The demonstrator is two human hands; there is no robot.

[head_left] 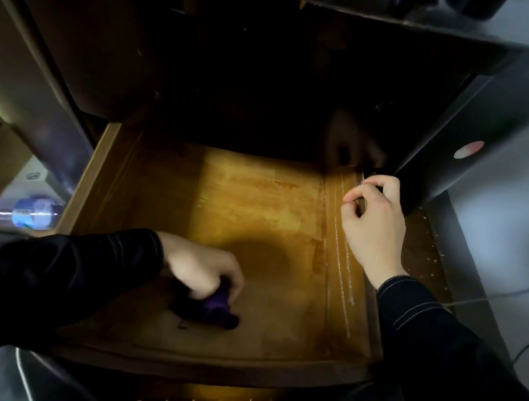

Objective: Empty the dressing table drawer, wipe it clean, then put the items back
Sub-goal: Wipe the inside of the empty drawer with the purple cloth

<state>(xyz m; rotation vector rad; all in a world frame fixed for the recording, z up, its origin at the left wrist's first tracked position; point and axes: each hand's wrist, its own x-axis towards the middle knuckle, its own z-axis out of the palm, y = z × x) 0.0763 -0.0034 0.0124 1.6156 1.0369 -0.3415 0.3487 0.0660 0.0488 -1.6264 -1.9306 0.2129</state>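
We judge ourselves mid-wipe: our left hand (205,270) grips the purple cloth (216,312) on the emptied drawer (256,199) floor at lower centre, our right hand (374,221) curls over its right wall, and the dark back corners come next.

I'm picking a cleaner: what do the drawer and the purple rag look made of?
Drawer: seemingly wood, amber varnish worn blotchy. Purple rag: probably soft fabric; it bunches in folds under the left hand.
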